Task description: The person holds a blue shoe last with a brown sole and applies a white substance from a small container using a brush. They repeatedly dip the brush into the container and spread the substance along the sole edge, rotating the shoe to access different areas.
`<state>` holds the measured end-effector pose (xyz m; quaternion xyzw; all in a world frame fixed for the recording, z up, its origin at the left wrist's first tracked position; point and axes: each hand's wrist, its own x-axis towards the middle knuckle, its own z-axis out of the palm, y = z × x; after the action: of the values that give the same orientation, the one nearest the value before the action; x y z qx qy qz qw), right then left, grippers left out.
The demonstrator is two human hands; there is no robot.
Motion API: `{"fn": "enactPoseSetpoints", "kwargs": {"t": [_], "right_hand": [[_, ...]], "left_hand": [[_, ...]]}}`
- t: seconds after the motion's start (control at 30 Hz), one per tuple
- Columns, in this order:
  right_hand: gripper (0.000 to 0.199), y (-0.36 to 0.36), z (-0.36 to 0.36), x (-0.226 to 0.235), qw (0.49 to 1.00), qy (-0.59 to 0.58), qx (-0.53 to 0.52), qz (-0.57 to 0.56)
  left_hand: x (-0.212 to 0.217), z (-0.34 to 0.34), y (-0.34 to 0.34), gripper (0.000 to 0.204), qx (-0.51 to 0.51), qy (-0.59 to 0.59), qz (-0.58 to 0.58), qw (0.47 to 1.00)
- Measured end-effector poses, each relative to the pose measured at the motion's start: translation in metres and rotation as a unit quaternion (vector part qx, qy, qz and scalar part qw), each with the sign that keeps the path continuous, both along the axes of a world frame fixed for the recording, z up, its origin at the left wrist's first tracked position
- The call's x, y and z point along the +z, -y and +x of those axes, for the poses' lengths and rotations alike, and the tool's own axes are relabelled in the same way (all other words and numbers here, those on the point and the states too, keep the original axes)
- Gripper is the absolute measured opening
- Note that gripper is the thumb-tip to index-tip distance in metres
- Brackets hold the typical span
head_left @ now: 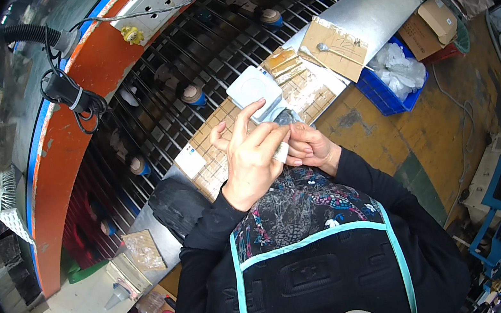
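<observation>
My left hand [255, 158] and my right hand [312, 145] meet in front of my apron. The fingertips of both are pinched together around something small and partly hidden. A pale strip [281, 152] shows between the hands, under the left fingers, and a grey, shiny patch lies just beyond the fingertips. My left index finger is raised apart from the pinch, its tip overlapping a white, rounded box-like device [255, 89] in the view. This device stands on a cardboard sheet [212, 162] just beyond my hands.
Beyond the narrow metal ledge [379, 1] runs a rack of metal bars [215, 51] carrying dark pieces with tan and blue ends. A cardboard piece [345, 55] with a brush-like tool lies right. A blue crate [377, 95] holds white plastic. Black cloth [177, 206] lies left.
</observation>
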<state>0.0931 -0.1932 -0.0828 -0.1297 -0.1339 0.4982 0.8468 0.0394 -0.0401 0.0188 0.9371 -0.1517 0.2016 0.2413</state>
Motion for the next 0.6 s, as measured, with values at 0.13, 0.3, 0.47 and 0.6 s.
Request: {"fn": "enactPoseSetpoints", "kwargs": {"t": [0.13, 0.3, 0.47, 0.6], "right_hand": [[0.046, -0.001, 0.002, -0.007, 0.998, 0.056, -0.001, 0.004], [0.040, 0.002, -0.001, -0.008, 0.997, 0.062, -0.014, -0.038], [0.046, 0.001, -0.002, -0.007, 0.998, 0.058, 0.003, 0.015], [0.045, 0.000, -0.002, -0.009, 0.998, 0.033, 0.000, 0.057]], "left_hand": [[0.003, -0.004, -0.003, 0.018, 0.003, -0.023, 0.044, 0.999], [0.002, -0.003, 0.001, 0.024, -0.007, -0.002, -0.007, 1.000], [-0.003, 0.001, 0.008, 0.015, -0.025, -0.009, -0.132, 0.991], [-0.009, 0.002, 0.010, 0.010, -0.002, 0.023, -0.127, 0.992]]}}
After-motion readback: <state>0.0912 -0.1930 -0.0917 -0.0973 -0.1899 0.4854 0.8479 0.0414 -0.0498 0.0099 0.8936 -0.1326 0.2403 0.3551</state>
